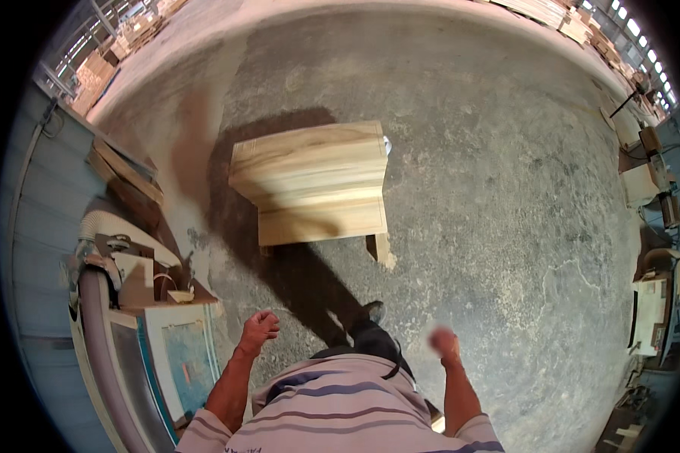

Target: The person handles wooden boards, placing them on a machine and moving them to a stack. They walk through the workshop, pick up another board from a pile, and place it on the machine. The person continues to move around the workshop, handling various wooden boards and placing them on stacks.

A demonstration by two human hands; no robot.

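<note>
My left hand [261, 330] is held out over the floor, its fingers loosely curled and apart, with nothing visible in it. On the other side of my body, my right hand [443, 342] is smeared by motion, so its fingers cannot be made out. Neither hand touches anything that I can see. Ahead of me stands a stack of pale wooden panels [321, 185] with a stepped outline and a striped grain. Wooden supports [380, 248] show under its near edge. A small white piece [387, 145] sticks out at its far right side.
Close on my left stands a machine with a teal and white cabinet [181, 362] and a ribbed hose [128, 226]. Boards [121, 174] lean by the blue wall [41, 226]. Equipment [653, 309] lines the right side. Timber piles [94, 75] lie across the concrete floor [491, 189].
</note>
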